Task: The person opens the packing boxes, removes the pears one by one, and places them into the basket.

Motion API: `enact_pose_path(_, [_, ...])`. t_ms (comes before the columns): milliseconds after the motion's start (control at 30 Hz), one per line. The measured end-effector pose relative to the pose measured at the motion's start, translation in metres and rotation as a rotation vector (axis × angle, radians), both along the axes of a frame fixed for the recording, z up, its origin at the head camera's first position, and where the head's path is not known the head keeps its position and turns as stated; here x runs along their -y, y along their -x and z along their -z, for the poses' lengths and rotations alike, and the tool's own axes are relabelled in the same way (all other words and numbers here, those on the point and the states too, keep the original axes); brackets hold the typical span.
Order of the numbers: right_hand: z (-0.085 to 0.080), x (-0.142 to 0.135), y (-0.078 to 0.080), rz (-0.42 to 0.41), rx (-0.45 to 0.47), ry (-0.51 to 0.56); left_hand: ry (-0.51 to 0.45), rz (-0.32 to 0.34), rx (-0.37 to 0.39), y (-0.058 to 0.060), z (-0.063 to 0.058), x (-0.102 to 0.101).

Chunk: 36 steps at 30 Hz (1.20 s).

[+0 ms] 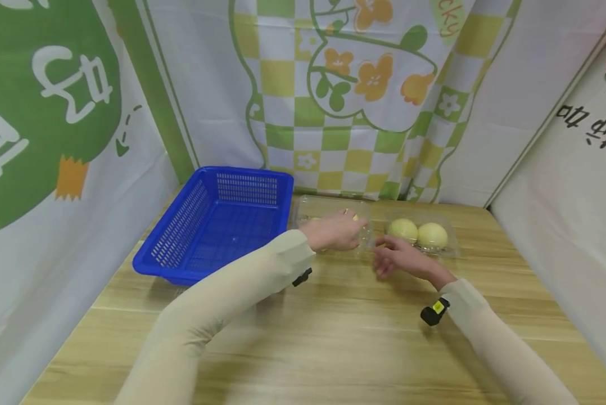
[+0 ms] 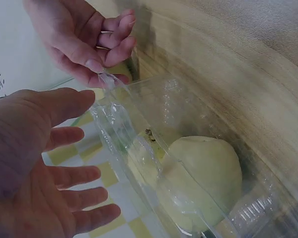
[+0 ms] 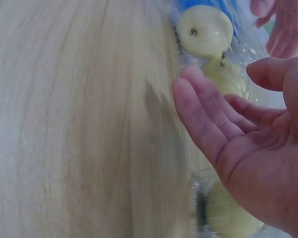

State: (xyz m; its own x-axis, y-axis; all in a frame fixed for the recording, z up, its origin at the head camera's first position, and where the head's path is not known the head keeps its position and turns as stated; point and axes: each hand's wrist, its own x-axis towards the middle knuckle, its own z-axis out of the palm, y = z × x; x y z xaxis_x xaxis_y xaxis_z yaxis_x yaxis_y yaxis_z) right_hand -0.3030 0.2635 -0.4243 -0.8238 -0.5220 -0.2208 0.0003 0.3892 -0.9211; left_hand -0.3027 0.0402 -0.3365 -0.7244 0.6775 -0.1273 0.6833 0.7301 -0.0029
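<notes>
A clear plastic box (image 1: 328, 206) with two pale yellow pears (image 2: 201, 173) stands left of a second clear box (image 1: 451, 239), which also holds two pears (image 1: 403, 230). My left hand (image 1: 333, 230) is over the left box. In the left wrist view its fingers are spread and fairly straight beside the box's rim, holding nothing. Between the boxes, toward the front, is my right hand (image 1: 401, 257), close to the left box's corner. Its fingers are loosely bent, with thumb and fingertips apart in the right wrist view. Whether the left box's lid is fastened I cannot tell.
A blue plastic basket (image 1: 288, 211) with slotted walls stands on the wooden table (image 1: 333, 343), left of the boxes. Printed cloth (image 1: 333, 140) hangs behind the table, and more cloth closes off both sides.
</notes>
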Motion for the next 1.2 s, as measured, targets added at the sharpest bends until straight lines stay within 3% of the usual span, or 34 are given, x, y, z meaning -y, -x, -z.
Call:
enact_pose_path(133, [0.005, -0.002, 0.003, 0.028, 0.115, 0.130, 0.042, -0.037, -0.003, 0.004, 0.005, -0.005])
enact_pose_path(400, [0.008, 0.003, 0.003, 0.111, 0.245, 0.305, 0.073, -0.109, 0.053, 0.004, 0.007, -0.008])
enact_pose_path(733, [0.013, 0.008, 0.001, 0.187, 0.365, 0.459, 0.112, -0.099, -0.016, 0.001, 0.019, -0.013])
enact_pose_path(933, [0.014, 0.012, 0.000, 0.226, 0.374, 0.471, 0.162, -0.108, -0.070, -0.003, 0.023, -0.015])
enact_pose_path(1200, [0.014, 0.011, 0.000, 0.251, 0.357, 0.442, 0.209, -0.040, -0.207, -0.004, 0.026, -0.015])
